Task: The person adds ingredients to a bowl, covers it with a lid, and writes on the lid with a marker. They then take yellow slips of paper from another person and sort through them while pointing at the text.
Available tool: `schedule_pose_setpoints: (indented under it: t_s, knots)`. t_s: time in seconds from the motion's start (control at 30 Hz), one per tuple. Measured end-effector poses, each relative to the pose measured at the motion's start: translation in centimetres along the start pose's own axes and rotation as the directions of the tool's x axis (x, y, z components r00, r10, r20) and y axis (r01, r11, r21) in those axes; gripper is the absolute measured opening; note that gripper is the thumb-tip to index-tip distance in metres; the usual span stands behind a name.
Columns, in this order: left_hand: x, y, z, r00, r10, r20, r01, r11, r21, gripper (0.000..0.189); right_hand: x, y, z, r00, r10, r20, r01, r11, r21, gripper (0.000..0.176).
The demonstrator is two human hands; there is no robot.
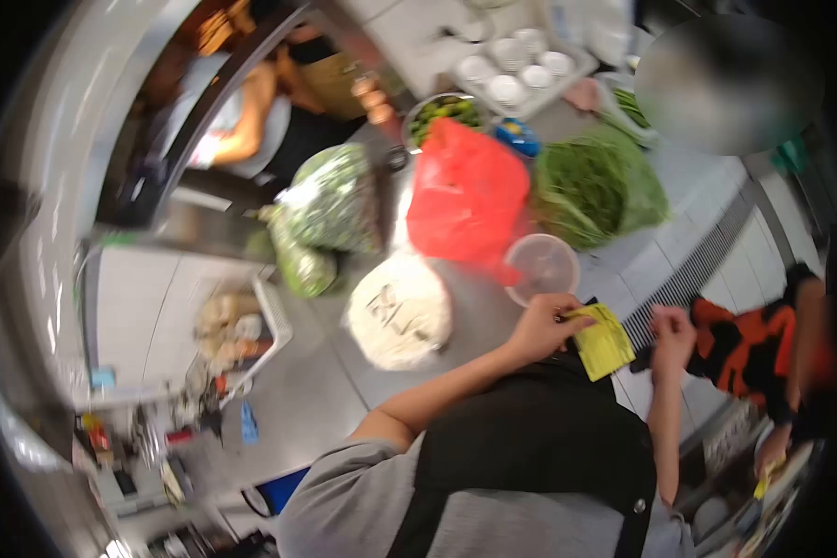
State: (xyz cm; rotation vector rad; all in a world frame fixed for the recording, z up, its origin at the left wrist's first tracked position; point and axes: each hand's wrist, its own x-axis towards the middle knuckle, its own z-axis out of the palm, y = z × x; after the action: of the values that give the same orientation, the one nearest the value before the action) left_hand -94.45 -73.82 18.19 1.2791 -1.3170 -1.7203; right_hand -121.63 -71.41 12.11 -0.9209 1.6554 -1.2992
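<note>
My left hand [547,327] is closed in a pinch on the upper left corner of a small yellow packet [604,342], which hangs in front of my black apron. My right hand [672,337] is held up just right of the packet, apart from it, with the fingers curled together. Whatever those fingers hold, if anything, is too small to make out. Beyond my left hand a clear round plastic tub [542,268] stands on the steel counter. A red plastic bag [467,195] lies behind the tub, and a round pale bundle [399,312] with dark writing sits to the left.
Bagged leafy greens [330,200] and a bag of long green stalks [591,186] flank the red bag. Behind are a bowl of green pieces [445,113] and a tray of white cups [516,70]. Another person in orange and black [744,349] stands close on the right.
</note>
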Motion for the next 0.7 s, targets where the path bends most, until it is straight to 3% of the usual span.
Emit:
schedule_pose_setpoints:
  t_s: [0.07,0.13,0.17,0.23,0.37,0.5,0.6,0.7]
  knots:
    - [1.1,-0.7,0.3,0.999,0.04,-0.014,-0.04,0.999,0.029,0.02,-2.4,0.6,1.1,0.999,0.031,0.02,-0.031,0.999,0.018,0.007]
    - [2.5,-0.4,-0.1,0.993,0.105,-0.054,-0.095,0.983,0.156,0.014,-4.2,-0.9,2.4,0.987,0.161,0.019,-0.162,0.986,0.04,0.018]
    - [3.4,0.7,-0.7,0.99,0.139,0.006,-0.133,0.932,0.336,0.014,-4.6,-1.2,2.5,0.988,0.145,0.051,-0.151,0.978,0.146,0.026]
    - [4.7,1.6,0.0,0.966,0.253,0.058,-0.26,0.941,0.215,0.012,-5.5,-1.6,1.8,0.972,0.23,0.046,-0.235,0.948,0.215,0.034]
    - [6.5,1.3,2.9,0.981,0.182,0.06,-0.178,0.982,-0.067,0.012,-6.6,-0.3,-1.7,0.951,0.27,-0.148,-0.17,0.86,0.481,0.045]
    - [6.8,1.1,5.9,0.975,0.133,0.176,-0.116,0.988,-0.106,0.014,-9.2,1.3,-6.4,0.798,0.511,-0.32,-0.136,0.67,0.73,0.042]
    - [7.4,0.3,6.6,0.969,0.08,0.235,-0.044,0.987,-0.156,0.016,-11.4,3.1,-8.2,0.664,0.686,-0.298,-0.1,0.477,0.874,0.037]
    - [9.0,-0.8,6.7,0.968,0.06,0.243,-0.03,0.992,-0.123,0.016,-14.0,5.7,-9.0,0.606,0.726,-0.326,-0.058,0.449,0.892,0.035]
